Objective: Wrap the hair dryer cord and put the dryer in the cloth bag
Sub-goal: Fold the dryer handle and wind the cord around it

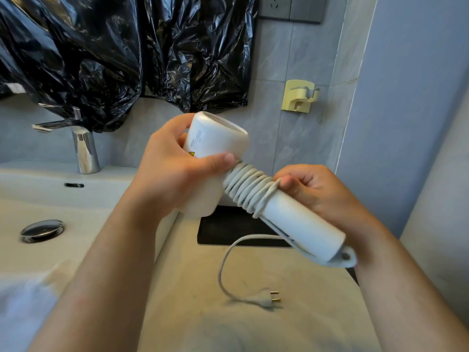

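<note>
A person holds a white hair dryer (pixel 218 158) in the air above the bench (pixel 291 326), beside a white sink (pixel 76 212). The left hand (pixel 175 171) wraps around the dryer's head, its grip clamped on the body with the thumb pressed along the side next to the handle. The right hand (pixel 317 191) holds the handle from behind, its grip closed on it, the thumb pinning the cord (pixel 250 190) where the coils end. The cord winds in tight turns around the upper part of the handle; the lower part is bare. From the handle's end a loose length of cord hangs in a loop down to the bench, where the plug (pixel 269 299) lies with its two brass pins pointing right. A dark flat thing (pixel 228 229) lies on the bench behind the dryer; whether it is the cloth bag cannot be told. A chrome tap (pixel 83 146) stands behind the sink, and black plastic sheeting (pixel 114 52) hangs on the wall.
</note>
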Demonstrator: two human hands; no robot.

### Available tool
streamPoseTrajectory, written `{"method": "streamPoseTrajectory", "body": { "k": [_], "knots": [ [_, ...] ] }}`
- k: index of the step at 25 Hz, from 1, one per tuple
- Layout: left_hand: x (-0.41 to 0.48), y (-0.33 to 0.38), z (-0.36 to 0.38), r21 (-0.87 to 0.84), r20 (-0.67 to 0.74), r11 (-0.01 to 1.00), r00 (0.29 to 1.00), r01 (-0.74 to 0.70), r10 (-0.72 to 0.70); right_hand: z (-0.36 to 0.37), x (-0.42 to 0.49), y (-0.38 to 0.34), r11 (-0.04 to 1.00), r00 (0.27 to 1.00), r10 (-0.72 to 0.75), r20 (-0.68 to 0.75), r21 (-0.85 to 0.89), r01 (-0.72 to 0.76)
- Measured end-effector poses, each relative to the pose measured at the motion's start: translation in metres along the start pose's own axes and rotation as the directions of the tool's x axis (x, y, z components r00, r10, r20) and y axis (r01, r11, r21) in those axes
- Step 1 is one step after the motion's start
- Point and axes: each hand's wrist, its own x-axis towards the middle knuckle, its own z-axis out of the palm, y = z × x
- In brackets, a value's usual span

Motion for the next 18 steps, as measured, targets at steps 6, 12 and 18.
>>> {"method": "streamPoseTrajectory", "body": {
  "k": [6,12,18],
  "knots": [
    [0.004,-0.016,0.008,-0.290,-0.029,0.950,0.991,0.113,-0.127,0.011,-0.001,0.010,0.917,0.978,0.203,-0.049,0.359,-0.172],
    [0.007,-0.021,0.019,-0.214,-0.330,0.964,0.917,0.160,-0.226,0.045,0.007,0.008,0.983,0.952,0.180,-0.248,0.023,-0.180],
    [0.005,-0.018,0.028,0.029,-0.533,0.996,0.844,0.078,-0.051,0.049,0.006,0.000,0.944,0.935,0.292,-0.200,-0.095,-0.316]
  ]
}}
